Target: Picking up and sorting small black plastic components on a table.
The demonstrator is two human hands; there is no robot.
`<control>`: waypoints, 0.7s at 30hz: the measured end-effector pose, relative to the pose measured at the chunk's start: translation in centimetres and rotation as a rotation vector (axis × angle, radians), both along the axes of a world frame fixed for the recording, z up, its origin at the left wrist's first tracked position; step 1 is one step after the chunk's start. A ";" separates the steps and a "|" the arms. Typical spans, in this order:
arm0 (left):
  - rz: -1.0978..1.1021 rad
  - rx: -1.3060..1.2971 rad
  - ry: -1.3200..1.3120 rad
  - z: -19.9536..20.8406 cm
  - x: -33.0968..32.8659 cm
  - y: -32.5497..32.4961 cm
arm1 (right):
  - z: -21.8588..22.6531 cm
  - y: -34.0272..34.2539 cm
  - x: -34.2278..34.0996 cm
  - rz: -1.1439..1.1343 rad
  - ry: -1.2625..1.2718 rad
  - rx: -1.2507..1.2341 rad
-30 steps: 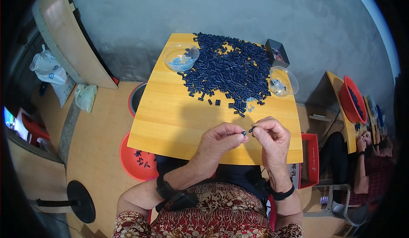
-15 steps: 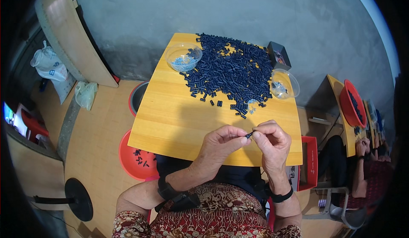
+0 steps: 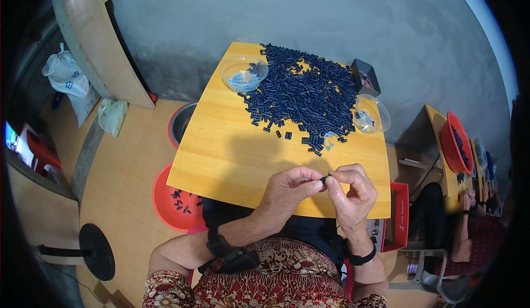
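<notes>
Over the near edge of the yellow table (image 3: 212,159), my left hand (image 3: 288,193) and my right hand (image 3: 353,191) meet fingertip to fingertip. Both are closed in a pinch on one small black plastic piece (image 3: 324,180), mostly covered by the fingers. Beyond them spreads a large heap of small black cylindrical pieces (image 3: 303,93). At its near edge lies a little cluster of tiny clear or silvery bits (image 3: 329,141). A clear round bowl (image 3: 232,65) with small silvery parts stands left of the heap, and another clear bowl (image 3: 381,112) holding small bits stands to its right.
A black open box (image 3: 372,76) sits at the table's far right. Below the left edge are a red basin (image 3: 163,197) with several black pieces and a grey basin (image 3: 182,123). A red box (image 3: 398,208) stands at the right. Another person (image 3: 469,236) sits at a side table.
My fingertips have drawn closer together around the black piece, which shows less now. The whole view has shifted slightly.
</notes>
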State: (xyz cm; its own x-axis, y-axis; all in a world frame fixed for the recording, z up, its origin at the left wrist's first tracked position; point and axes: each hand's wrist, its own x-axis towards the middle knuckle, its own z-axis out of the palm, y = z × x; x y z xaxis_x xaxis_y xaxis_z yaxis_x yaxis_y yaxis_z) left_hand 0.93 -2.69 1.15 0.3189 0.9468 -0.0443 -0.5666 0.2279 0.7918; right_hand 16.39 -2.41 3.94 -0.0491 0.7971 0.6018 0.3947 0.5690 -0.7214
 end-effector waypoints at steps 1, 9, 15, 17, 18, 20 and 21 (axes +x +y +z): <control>0.002 0.000 -0.001 -0.2 0.0 0.0 | -0.1 -0.1 -0.2 0.002 -0.001 0.000; -0.002 0.044 0.074 -0.8 0.0 0.2 | -0.6 0.0 0.0 0.029 -0.056 0.002; -0.055 -0.125 -0.017 -0.4 -0.6 0.7 | 0.6 0.5 0.1 0.085 -0.193 -0.012; -0.070 -0.171 -0.027 -0.1 -0.9 0.9 | 0.4 0.9 0.5 0.105 -0.267 0.058; -0.092 -0.218 -0.036 -0.1 -0.9 0.9 | 0.2 1.1 0.6 0.118 -0.342 0.127; -0.102 -0.210 -0.033 0.0 -0.9 0.9 | -0.3 1.2 0.7 0.100 -0.348 0.142; -0.108 -0.202 -0.028 0.0 -1.0 0.9 | -0.4 1.2 0.7 0.086 -0.351 0.158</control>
State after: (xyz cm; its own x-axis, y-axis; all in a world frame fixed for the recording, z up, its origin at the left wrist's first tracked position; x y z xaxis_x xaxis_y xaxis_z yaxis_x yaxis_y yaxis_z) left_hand -0.08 -1.82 1.16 0.4213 0.8799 -0.2197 -0.5516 0.4409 0.7080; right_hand 17.05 -1.21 3.50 -0.3364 0.6800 0.6515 0.5475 0.7041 -0.4522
